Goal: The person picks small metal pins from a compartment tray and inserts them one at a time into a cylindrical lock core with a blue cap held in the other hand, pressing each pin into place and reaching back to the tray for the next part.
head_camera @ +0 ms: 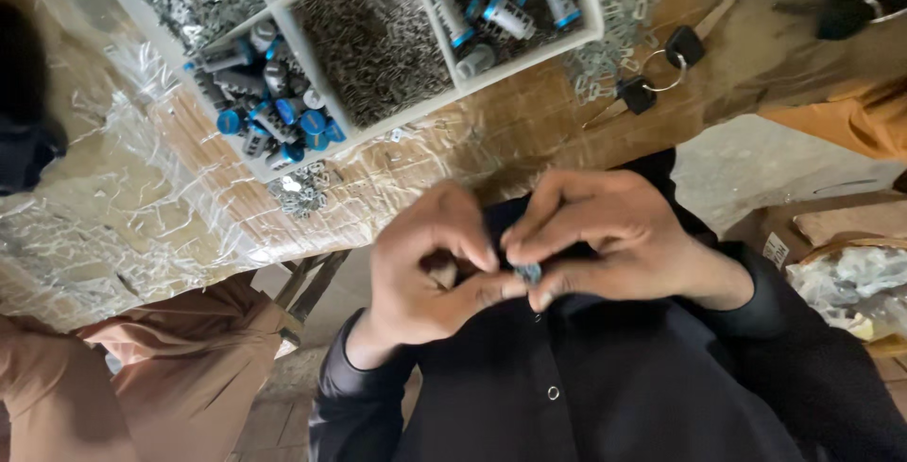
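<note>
My left hand (pixel 425 268) and my right hand (pixel 605 235) meet close in front of my black buttoned shirt (pixel 586 386). Between the fingertips of both hands sits a small grey-blue metal part (pixel 527 274), mostly hidden by the fingers. My right thumb and forefinger pinch it from the right, and my left thumb presses against it from the left. Both hands hover below the near edge of the wooden table (pixel 529 131).
On the table stands a white divided tray (pixel 283 23) with small metal pieces and grey lock cylinders with blue ends (pixel 274 117). Loose metal clips (pixel 304 188) and two black-headed keys on a ring (pixel 661 70) lie beside it. A person in brown clothes (pixel 161 377) is at lower left. A cardboard box (pixel 831 226) is at right.
</note>
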